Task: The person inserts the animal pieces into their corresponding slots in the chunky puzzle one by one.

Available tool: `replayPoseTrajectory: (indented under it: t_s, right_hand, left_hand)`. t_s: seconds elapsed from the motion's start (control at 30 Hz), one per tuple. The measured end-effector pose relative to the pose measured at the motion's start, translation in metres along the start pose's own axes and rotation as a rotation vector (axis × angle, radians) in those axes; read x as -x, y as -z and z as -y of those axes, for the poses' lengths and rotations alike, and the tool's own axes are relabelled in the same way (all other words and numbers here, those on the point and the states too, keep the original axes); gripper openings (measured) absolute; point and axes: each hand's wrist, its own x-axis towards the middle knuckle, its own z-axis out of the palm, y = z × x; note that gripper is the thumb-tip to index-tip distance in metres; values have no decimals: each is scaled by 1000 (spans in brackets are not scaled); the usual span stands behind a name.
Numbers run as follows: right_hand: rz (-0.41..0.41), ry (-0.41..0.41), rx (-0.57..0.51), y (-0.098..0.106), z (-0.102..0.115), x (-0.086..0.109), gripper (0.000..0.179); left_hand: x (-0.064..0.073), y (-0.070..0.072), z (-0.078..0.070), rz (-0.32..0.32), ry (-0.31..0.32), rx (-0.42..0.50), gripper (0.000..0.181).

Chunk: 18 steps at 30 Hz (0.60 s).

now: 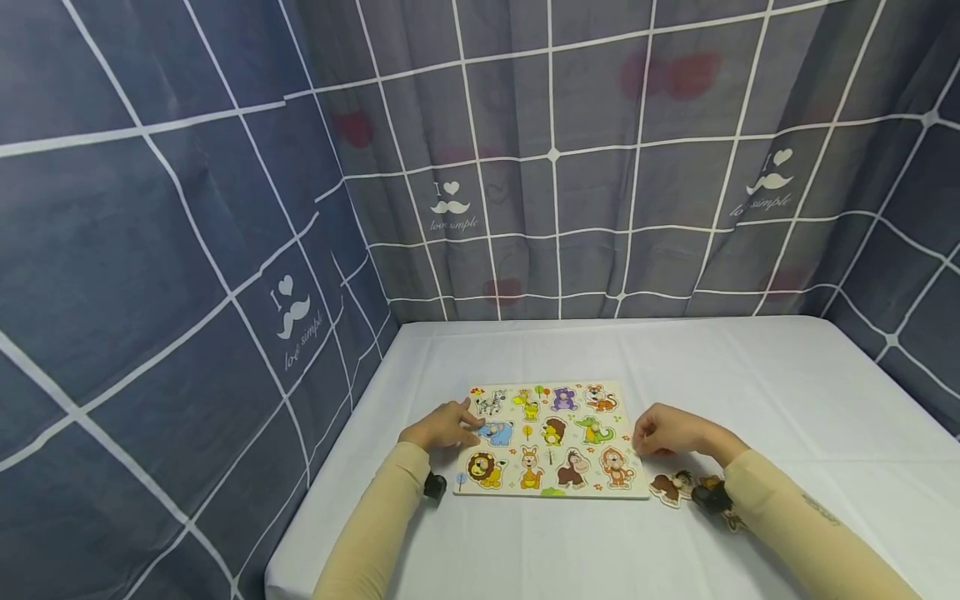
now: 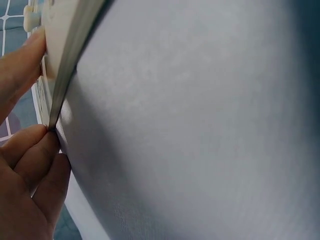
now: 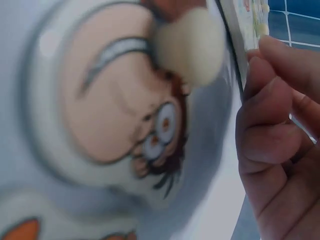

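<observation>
A wooden animal puzzle board [image 1: 542,433] lies on the white cloth, with picture pieces such as a lion [image 1: 485,469] and a crocodile [image 1: 595,430] on it. My left hand [image 1: 444,426] holds the board's left edge beside the elephant [image 1: 496,432]; in the left wrist view one digit lies on the top face and the other fingertips [image 2: 42,145] touch the rim. At the right edge my right hand [image 1: 660,432] grips the board, its fingers curled against the side. Loose knobbed puzzle pieces [image 1: 670,487] lie below the right wrist, one large and blurred in the right wrist view.
More loose pieces [image 1: 731,518] are partly hidden by the black wrist camera [image 1: 711,497] and sleeve. Another black camera [image 1: 434,486] sits at the left wrist. The white-covered table [image 1: 825,400] meets dark gridded curtains [image 1: 592,192] behind and at both sides.
</observation>
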Motion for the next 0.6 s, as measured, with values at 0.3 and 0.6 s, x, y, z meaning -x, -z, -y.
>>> replayPoseTrajectory:
  t_s: [0.3,0.6]
  right_hand:
    - [28,12,10,1,-4,11,8]
    - [109,43,-61,2,-4,23,7]
  left_hand:
    - [0,2,0,3,-8,-6,40]
    - [-1,1,1,-1,-7,3,41]
